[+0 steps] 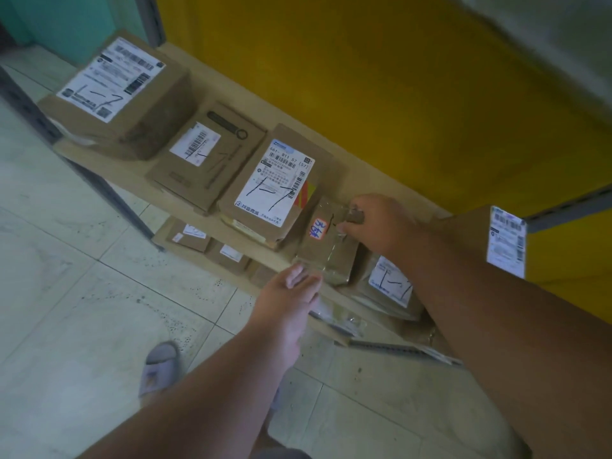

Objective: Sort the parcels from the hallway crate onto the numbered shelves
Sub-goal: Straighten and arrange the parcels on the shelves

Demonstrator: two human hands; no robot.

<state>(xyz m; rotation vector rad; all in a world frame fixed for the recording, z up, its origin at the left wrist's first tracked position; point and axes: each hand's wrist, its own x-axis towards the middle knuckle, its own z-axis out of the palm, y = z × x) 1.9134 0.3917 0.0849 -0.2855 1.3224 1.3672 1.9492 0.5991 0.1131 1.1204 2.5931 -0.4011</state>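
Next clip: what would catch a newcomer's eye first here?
Both hands meet on a small taped parcel at the shelf's front edge: the right hand grips its far end, the left hand touches its near corner. Behind it runs a row of boxes with "1-7" handwritten on their labels, like the middle box, against a bright yellow wall.

Dim, flat indoor light with soft shadows under the shelf (212, 223), heavy motion blur at the upper right, and wide-angle bending along the edges.
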